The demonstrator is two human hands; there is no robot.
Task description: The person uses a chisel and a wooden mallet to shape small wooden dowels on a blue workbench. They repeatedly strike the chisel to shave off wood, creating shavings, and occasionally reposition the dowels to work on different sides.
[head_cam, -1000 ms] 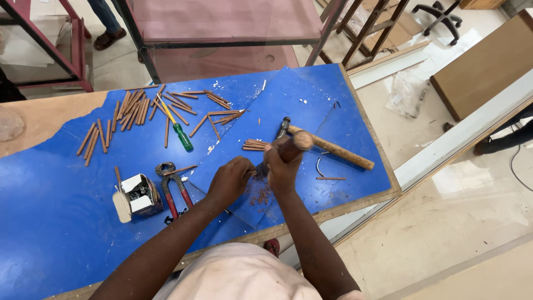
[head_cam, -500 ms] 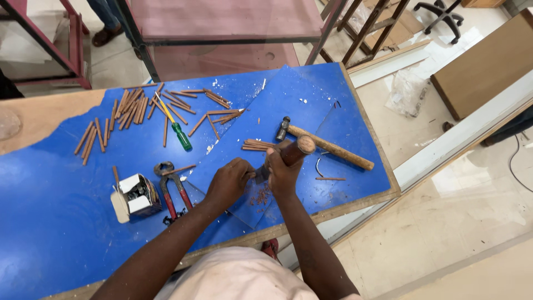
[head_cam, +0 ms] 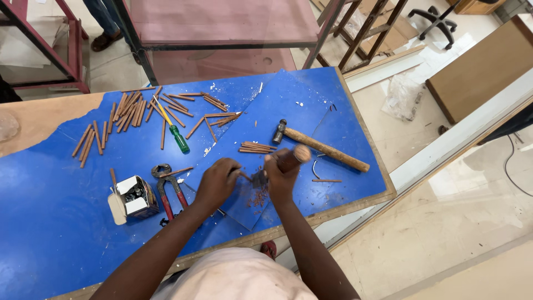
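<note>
My right hand (head_cam: 282, 173) is shut on a wooden-handled cutting tool (head_cam: 300, 154), whose metal blade (head_cam: 259, 178) points left and down at the blue tabletop (head_cam: 55, 222). My left hand (head_cam: 218, 181) pinches a short brown wooden stick (head_cam: 243, 175) against the blade. Reddish-brown shavings (head_cam: 257, 198) lie on the blue surface just below the two hands.
A wooden-handled hammer (head_cam: 325, 149) lies just right of my hands, with a bent wire (head_cam: 315, 168) and a stick bundle (head_cam: 255, 148) nearby. Red-handled pincers (head_cam: 166, 189) and a small white box (head_cam: 133, 198) sit to the left. A green-handled screwdriver (head_cam: 179, 138) lies among several sticks (head_cam: 127, 108). Metal racks stand behind.
My right hand has pushed the tool slightly down and left toward the stick. My left hand has stayed in place, still holding the stick.
</note>
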